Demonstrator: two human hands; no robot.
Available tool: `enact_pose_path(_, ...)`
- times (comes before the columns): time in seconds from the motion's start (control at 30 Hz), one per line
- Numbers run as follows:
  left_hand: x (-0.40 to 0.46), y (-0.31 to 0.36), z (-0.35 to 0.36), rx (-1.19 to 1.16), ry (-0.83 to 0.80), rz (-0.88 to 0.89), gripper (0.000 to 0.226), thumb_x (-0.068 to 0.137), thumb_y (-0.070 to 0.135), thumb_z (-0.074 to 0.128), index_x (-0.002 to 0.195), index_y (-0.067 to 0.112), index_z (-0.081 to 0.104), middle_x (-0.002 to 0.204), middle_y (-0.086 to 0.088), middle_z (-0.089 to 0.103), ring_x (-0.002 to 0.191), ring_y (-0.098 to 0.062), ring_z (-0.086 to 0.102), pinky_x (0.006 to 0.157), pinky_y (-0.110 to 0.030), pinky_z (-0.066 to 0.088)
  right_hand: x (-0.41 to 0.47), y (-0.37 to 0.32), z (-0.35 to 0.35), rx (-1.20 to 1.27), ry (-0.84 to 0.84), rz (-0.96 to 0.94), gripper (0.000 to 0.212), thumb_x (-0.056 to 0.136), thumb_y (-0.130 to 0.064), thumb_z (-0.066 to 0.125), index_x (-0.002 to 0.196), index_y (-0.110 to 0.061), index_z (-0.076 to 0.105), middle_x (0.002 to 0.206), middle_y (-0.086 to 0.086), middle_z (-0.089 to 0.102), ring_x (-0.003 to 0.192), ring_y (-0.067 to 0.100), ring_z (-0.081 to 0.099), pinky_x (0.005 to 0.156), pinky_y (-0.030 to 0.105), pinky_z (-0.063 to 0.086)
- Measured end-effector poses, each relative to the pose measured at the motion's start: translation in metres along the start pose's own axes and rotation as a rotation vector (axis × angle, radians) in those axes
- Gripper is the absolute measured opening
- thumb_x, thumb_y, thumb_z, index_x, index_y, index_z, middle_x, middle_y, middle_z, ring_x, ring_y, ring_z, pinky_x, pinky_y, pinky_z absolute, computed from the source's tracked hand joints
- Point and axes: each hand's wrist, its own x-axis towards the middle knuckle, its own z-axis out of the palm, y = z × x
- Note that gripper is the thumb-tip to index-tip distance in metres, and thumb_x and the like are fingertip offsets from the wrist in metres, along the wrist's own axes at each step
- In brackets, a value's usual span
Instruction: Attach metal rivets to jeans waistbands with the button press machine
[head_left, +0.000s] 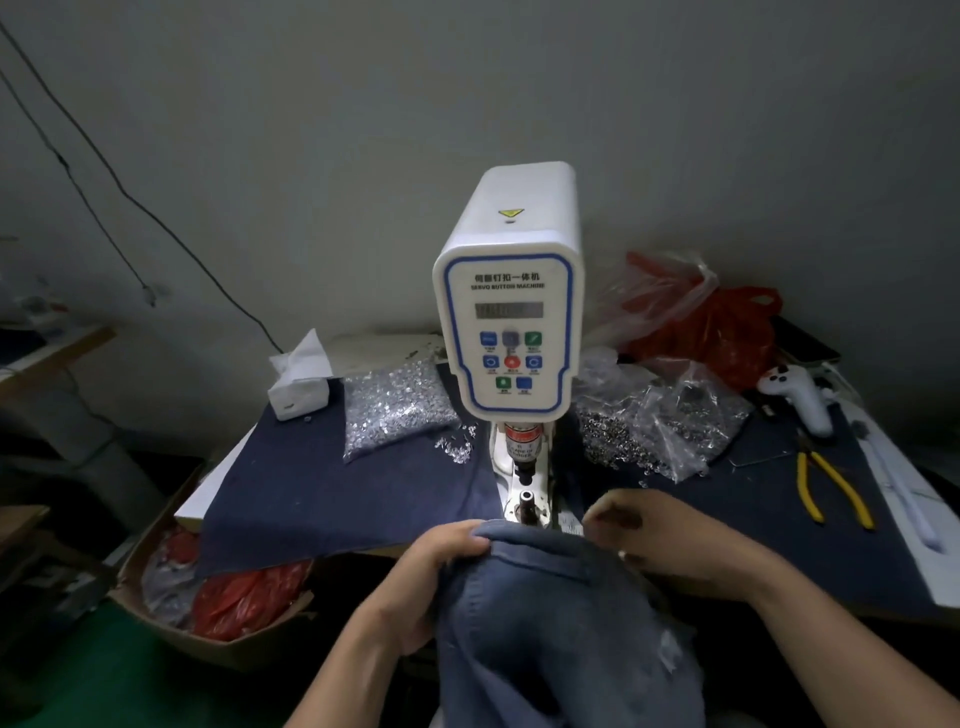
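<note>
The jeans waistband (524, 545) is gripped by the left hand (441, 556), fingers curled over its edge, just before the button press machine (511, 312). The right hand (660, 535) is held beside it, fingers curled together; any hold cannot be told.

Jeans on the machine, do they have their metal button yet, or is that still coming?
Still coming. No rivet shows on the jeans. The left hand grips the waistband just short of the lower die of the button machine; the right hand is beside it. Left: positioning and pressing.

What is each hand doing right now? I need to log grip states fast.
Left hand: grips the jeans at the waistband edge.
Right hand: fingers curled beside the jeans; cannot tell whether it holds anything.
</note>
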Motion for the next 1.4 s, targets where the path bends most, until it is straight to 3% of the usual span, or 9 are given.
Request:
enact_pose_path(0.07, 0.006, 0.015, -0.006, 0.142, 0.146, -0.069, 0.057, 0.096, 0.054, 0.055, 0.116, 0.006, 0.077, 0.119, -0.023, 0.074, 0.112, -0.029, 0.071, 0.101, -0.037, 0.052, 0.019, 0.015, -0.006, -0.135, 0.382, -0.003, 0.016, 0.095, -0.036, 0.069, 0.083, -0.025, 0.07, 0.077, -0.008, 0.071, 0.073, 0.008, 0.065, 0.065, 0.029, 0.049)
enact_pose_path(0.13, 0.017, 0.036, -0.015, 0.589, 0.373, -0.094, 0.071, 0.101, 0.067, 0.039, 0.086, 0.013, 0.083, 0.092, -0.006, 0.081, 0.096, -0.02, 0.076, 0.089, -0.035, 0.054, 0.035, 0.029, -0.015, -0.377, 0.653, 0.02, 0.021, 0.098, -0.027, 0.063, 0.078, -0.024, 0.066, 0.071, -0.009, 0.065, 0.069, 0.017, 0.063, 0.061, 0.032, 0.043)
enact_pose_path(0.23, 0.043, 0.049, -0.036, 1.159, 0.691, -0.068, 0.06, 0.101, 0.049, 0.048, 0.061, 0.006, 0.063, 0.062, 0.0, 0.068, 0.072, -0.02, 0.065, 0.076, -0.038, 0.051, 0.052, 0.043, -0.017, -0.534, 0.712, 0.072, 0.016, 0.098, -0.024, 0.061, 0.083, -0.025, 0.068, 0.083, 0.0, 0.067, 0.082, 0.027, 0.066, 0.066, 0.035, 0.049)
enact_pose_path(0.4, 0.081, 0.036, -0.053, 1.202, 0.953, -0.039, 0.025, 0.094, 0.04, 0.06, 0.075, 0.024, 0.064, 0.079, 0.005, 0.068, 0.086, -0.026, 0.068, 0.07, -0.034, 0.047, 0.068, 0.062, -0.004, -0.682, 0.719, 0.175, 0.022, 0.095, -0.036, 0.067, 0.113, -0.024, 0.07, 0.116, 0.009, 0.065, 0.109, 0.032, 0.058, 0.085, 0.042, 0.052)
enact_pose_path(0.43, 0.087, 0.034, -0.052, 1.191, 0.976, -0.027, 0.014, 0.096, 0.044, 0.061, 0.094, 0.03, 0.066, 0.094, 0.005, 0.07, 0.098, -0.027, 0.068, 0.073, -0.034, 0.045, 0.069, 0.063, -0.003, -0.684, 0.73, 0.173, 0.022, 0.095, -0.035, 0.068, 0.113, -0.024, 0.071, 0.116, 0.01, 0.065, 0.108, 0.032, 0.059, 0.085, 0.042, 0.052)
enact_pose_path(0.5, 0.1, 0.028, -0.051, 1.218, 0.993, -0.008, 0.028, 0.099, 0.048, 0.061, 0.121, 0.03, 0.063, 0.114, 0.006, 0.07, 0.107, -0.027, 0.067, 0.078, -0.035, 0.048, 0.07, 0.066, -0.003, -0.682, 0.765, 0.14, 0.016, 0.094, -0.03, 0.07, 0.106, -0.02, 0.073, 0.105, 0.008, 0.066, 0.099, 0.032, 0.06, 0.078, 0.041, 0.051)
enact_pose_path(0.67, 0.111, 0.015, -0.053, 1.246, 1.07, 0.074, 0.017, 0.098, 0.05, 0.062, 0.104, 0.036, 0.072, 0.107, 0.006, 0.068, 0.093, -0.029, 0.069, 0.072, -0.037, 0.052, 0.071, 0.066, -0.003, -0.623, 0.809, 0.138, 0.005, 0.095, -0.022, 0.067, 0.091, -0.019, 0.066, 0.094, 0.003, 0.064, 0.09, 0.027, 0.06, 0.07, 0.038, 0.048)
enact_pose_path(0.97, 0.112, 0.011, -0.052, 1.299, 1.08, 0.091, 0.018, 0.101, 0.041, 0.061, 0.107, 0.036, 0.077, 0.111, 0.006, 0.068, 0.095, -0.032, 0.069, 0.075, -0.038, 0.052, 0.07, 0.062, -0.005, -0.444, 0.866, 0.121, 0.006, 0.098, -0.017, 0.061, 0.092, -0.016, 0.062, 0.093, 0.004, 0.066, 0.091, 0.03, 0.061, 0.073, 0.042, 0.048)
enact_pose_path(1.4, 0.115, 0.012, -0.053, 1.377, 1.04, 0.096, 0.017, 0.102, 0.045, 0.06, 0.108, 0.035, 0.072, 0.111, 0.007, 0.064, 0.095, -0.028, 0.069, 0.074, -0.037, 0.051, 0.064, 0.064, -0.004, -0.366, 0.963, 0.019, 0.011, 0.086, 0.0, 0.074, 0.093, -0.008, 0.076, 0.097, 0.01, 0.075, 0.095, 0.035, 0.068, 0.078, 0.041, 0.051)
